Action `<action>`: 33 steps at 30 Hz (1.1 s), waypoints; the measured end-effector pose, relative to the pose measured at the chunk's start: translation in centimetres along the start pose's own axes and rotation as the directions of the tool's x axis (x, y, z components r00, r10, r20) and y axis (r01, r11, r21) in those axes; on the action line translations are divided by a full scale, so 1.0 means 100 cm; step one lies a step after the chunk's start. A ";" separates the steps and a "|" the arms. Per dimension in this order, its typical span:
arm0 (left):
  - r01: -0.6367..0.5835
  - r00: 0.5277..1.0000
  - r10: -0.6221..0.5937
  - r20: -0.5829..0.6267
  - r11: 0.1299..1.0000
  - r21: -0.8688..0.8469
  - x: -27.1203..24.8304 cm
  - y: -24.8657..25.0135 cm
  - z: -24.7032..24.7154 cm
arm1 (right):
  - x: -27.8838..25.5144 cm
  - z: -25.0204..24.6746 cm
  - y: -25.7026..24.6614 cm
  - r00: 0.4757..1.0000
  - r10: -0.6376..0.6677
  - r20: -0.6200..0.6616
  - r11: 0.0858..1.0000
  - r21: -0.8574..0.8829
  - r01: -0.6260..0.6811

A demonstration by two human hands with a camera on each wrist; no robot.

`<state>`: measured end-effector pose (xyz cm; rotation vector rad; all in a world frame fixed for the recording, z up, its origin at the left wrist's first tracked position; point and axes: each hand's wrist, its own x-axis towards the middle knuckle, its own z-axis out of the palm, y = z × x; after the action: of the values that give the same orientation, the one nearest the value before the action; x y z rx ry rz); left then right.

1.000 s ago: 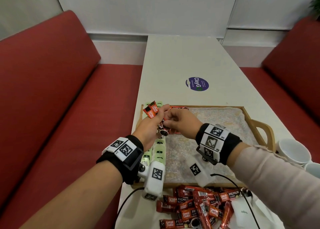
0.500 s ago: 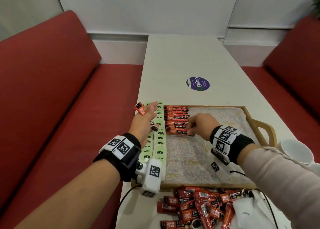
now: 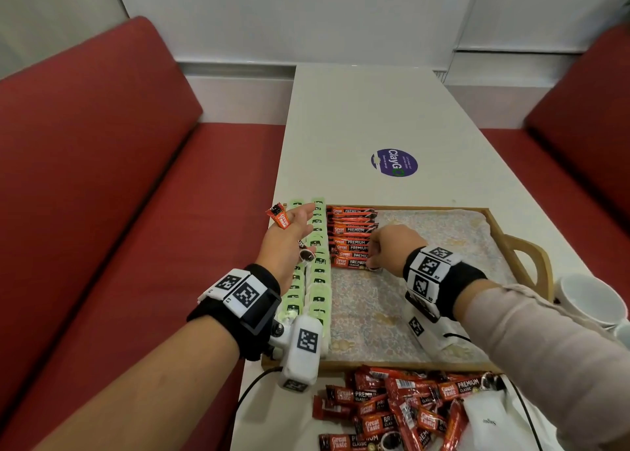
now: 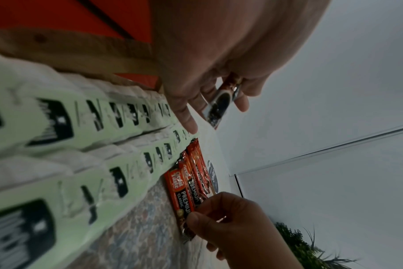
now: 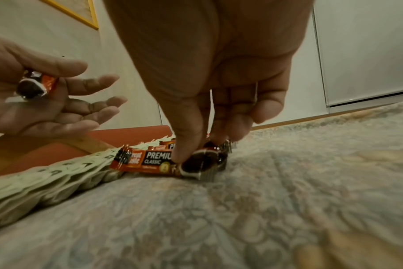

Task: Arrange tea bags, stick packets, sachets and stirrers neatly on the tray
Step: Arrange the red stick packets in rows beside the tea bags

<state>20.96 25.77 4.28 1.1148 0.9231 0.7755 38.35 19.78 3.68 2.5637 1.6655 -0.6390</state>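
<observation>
On the tray, the right hand pinches a stick packet into the red row beside the tea bags; the left hand grips spares, likely next to place.

One tray, two rows of tea bags, two cups, perhaps seven laid stick packets.

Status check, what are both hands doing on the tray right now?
Right hand pinching nearest stick packet in the row. Left hand holding spare packet. Nothing blocking.
</observation>
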 end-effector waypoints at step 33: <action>0.002 0.984 -0.009 0.177 0.999 0.039 -0.008 0.001 0.010 | -0.027 -0.013 -0.045 0.927 -0.349 -0.137 0.872 0.316 0.375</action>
<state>21.56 24.68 4.73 1.1943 0.7935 0.6442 33.83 19.68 6.68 2.5233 2.2767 -0.9309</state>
